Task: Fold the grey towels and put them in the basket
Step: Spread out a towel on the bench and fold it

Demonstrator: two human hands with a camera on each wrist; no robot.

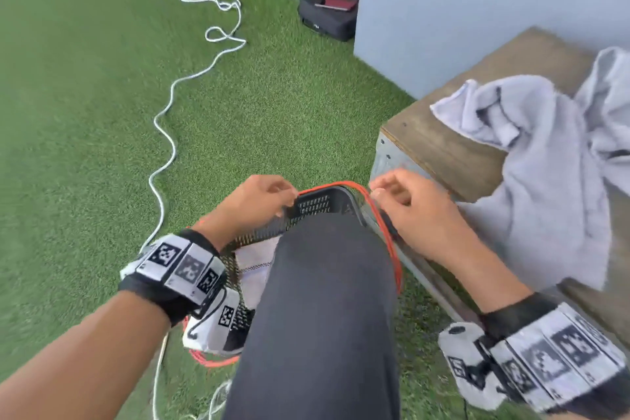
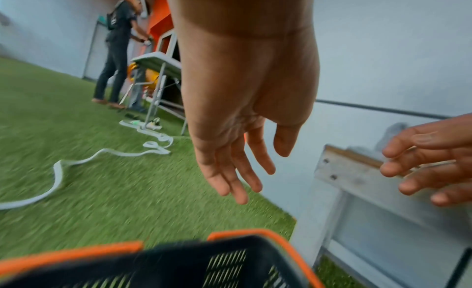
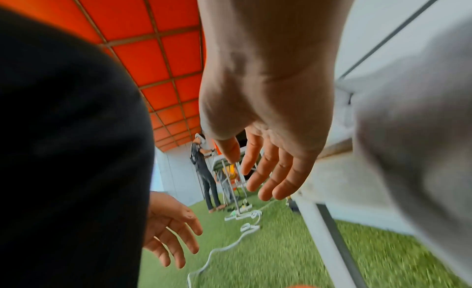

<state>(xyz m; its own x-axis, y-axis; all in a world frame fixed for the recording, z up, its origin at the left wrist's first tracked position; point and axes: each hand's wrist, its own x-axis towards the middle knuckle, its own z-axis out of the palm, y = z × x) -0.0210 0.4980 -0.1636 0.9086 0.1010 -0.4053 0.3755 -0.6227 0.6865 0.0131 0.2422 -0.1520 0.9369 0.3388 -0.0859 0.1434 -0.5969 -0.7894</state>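
Note:
A black mesh basket [image 1: 315,206] with an orange rim stands on the grass in front of my knee; the left wrist view shows its near corner [image 2: 230,258]. My left hand [image 1: 266,201] hovers over its left rim with fingers [image 2: 237,171] relaxed and holding nothing. Over the right rim, my right hand [image 1: 405,204] is just as empty, its fingers [image 3: 265,171] loosely spread. Crumpled grey towels [image 1: 545,160] lie unfolded on the wooden table [image 1: 453,147] to the right, one edge hanging over the front. My leg hides most of the basket's inside.
My knee in dark trousers [image 1: 327,300] covers the basket's middle. A white cable [image 1: 163,147] snakes across the grass at left. A black bag [image 1: 327,17] sits by the grey wall. Another person [image 2: 114,50] stands far off at a folding table [image 2: 155,60].

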